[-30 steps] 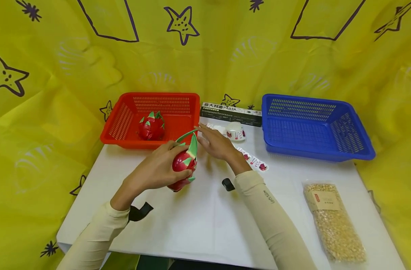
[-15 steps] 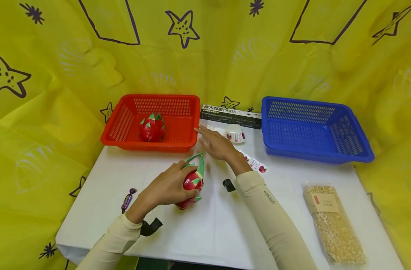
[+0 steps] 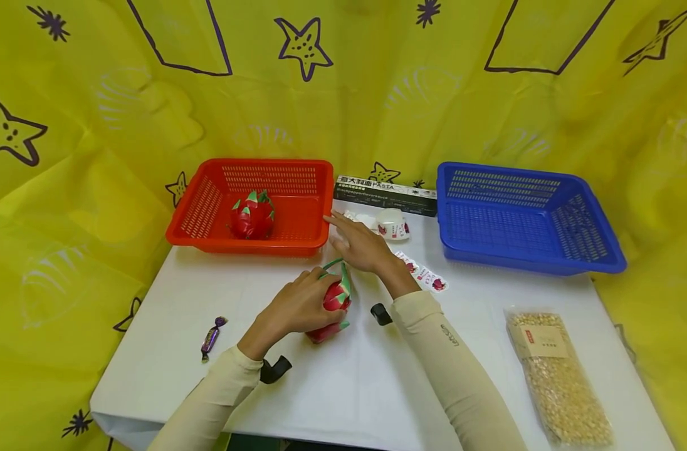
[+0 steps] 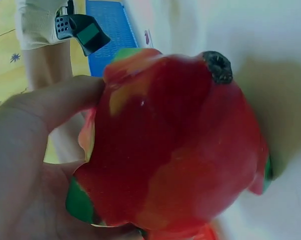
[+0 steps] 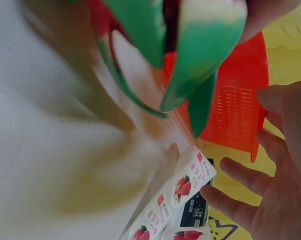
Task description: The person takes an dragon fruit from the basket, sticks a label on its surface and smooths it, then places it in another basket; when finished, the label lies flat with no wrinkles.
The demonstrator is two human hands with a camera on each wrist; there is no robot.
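My left hand [image 3: 298, 304] grips a red dragon fruit [image 3: 336, 297] with green-tipped scales, low over the middle of the white table. In the left wrist view the fruit's smooth end, with its dark stem stub [image 4: 218, 67], faces the camera. My right hand [image 3: 361, 243] holds nothing. Its fingers are stretched out, and their tips reach the right rim of the red basket [image 3: 247, 246]. Inside that basket lies a second dragon fruit [image 3: 253, 216]. Below the right hand's fingers, in the right wrist view, runs a strip of dragon fruit stickers [image 5: 163, 207].
A blue basket [image 3: 524, 266] stands at the back right. Between the baskets are a black-and-white pasta box [image 3: 385, 197] and a sticker roll [image 3: 391, 224]. One wrapped candy [image 3: 210, 338] lies at left, and a bag of yellow kernels [image 3: 563, 382] at right.
My left hand has carried the dragon fruit down and to the right, toward the table's middle, which uncovers the candy at left. The right hand stays almost where it was.
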